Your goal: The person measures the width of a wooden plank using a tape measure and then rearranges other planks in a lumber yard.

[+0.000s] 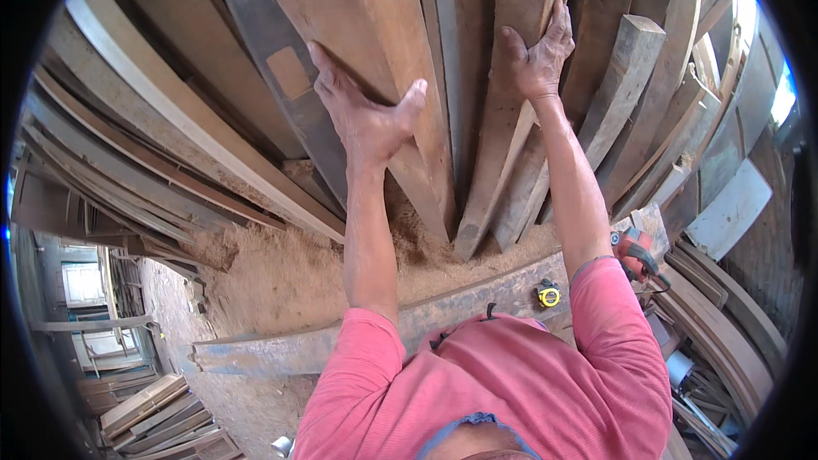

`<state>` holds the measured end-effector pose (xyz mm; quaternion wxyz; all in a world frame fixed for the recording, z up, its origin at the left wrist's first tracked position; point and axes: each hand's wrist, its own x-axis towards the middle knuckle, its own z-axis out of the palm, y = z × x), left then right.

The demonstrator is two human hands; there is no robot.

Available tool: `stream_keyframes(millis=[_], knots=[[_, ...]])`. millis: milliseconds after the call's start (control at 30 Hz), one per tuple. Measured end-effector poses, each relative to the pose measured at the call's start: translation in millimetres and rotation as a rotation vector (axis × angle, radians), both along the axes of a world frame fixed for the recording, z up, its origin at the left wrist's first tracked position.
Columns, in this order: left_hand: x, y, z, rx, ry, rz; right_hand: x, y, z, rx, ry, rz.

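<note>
Beam (375, 34), plank (501, 132), long axes upward, left fingers (325, 66) wide around beam, right fingers (558, 27) clasping plank

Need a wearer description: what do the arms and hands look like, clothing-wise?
Left hand and right hand are ungloved; no watch visible on either wrist. Forearms bare below the pinkish-red shirt's short sleeves. Blue neckband.

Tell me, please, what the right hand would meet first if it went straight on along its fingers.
Probably more of the wooden beam it touches, as the right hand points up along it, though depth is unclear.
</note>
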<state>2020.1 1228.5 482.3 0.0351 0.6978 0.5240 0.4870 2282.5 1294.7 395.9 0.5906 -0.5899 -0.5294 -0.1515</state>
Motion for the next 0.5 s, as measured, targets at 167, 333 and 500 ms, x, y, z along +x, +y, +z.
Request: stream_keyframes(millis=[167, 333, 500], knots=[[-31, -52, -1, 0.029, -0.133, -0.091, 6, -18, 13, -0.085, -0.023, 0.001], [-81, -103, 1, 0.055, -0.100, -0.065, -85, -123, 106, -0.206, 0.298, 0.596], [-103, -123, -6, 0.172, -0.066, -0.057, -177, -179, 172, -0.074, 0.000, 0.914]])
